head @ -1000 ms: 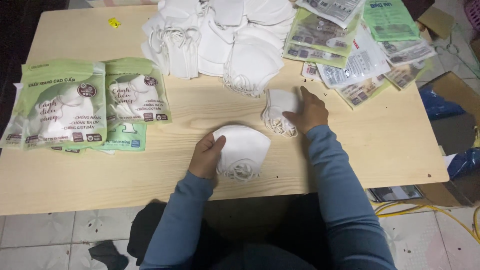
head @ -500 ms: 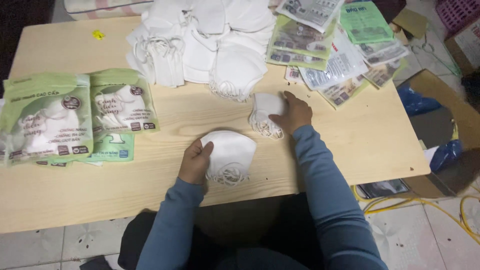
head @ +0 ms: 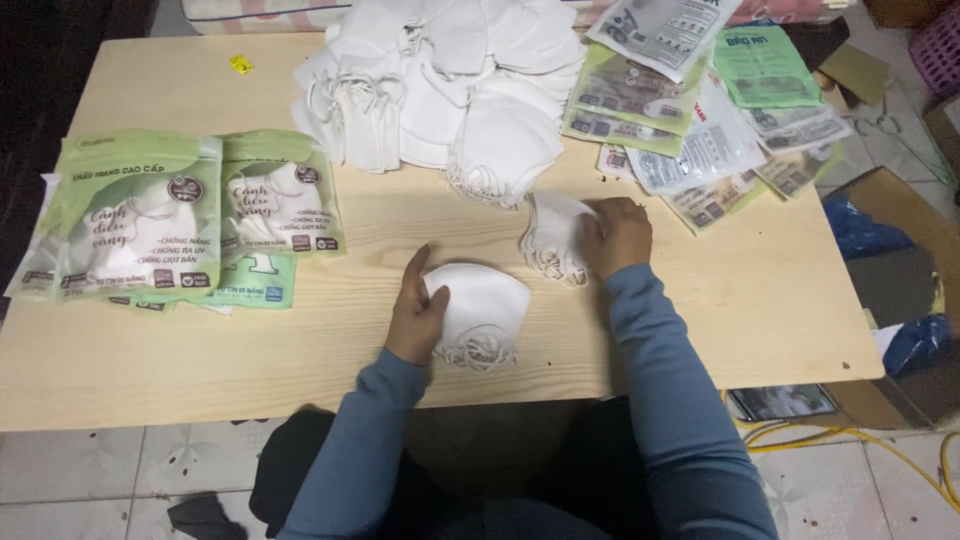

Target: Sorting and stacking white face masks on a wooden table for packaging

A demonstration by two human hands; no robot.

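As hands (head: pixel 418 312) press, masks (head: pixel 485 312) touching table (head: pixel 700 310)

Light wood table (head: pixel 700 330), pale tiled floor (head: pixel 110 480), yellow cable (head: pixel 860 440) bottom rt, cardboard box (head: pixel 900 230) at rt

Table (head: pixel 700 330): pale wood — matt, fine straight grain.
Masks (head: pixel 485 305): white cloth, soft, matt.
Packets (head: pixel 140 215): glossy plastic film — green.
Sleeves (head: pixel 660 400): blue knit cloth.

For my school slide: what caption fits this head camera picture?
Left hand presses a white mask; right hand grips more masks.
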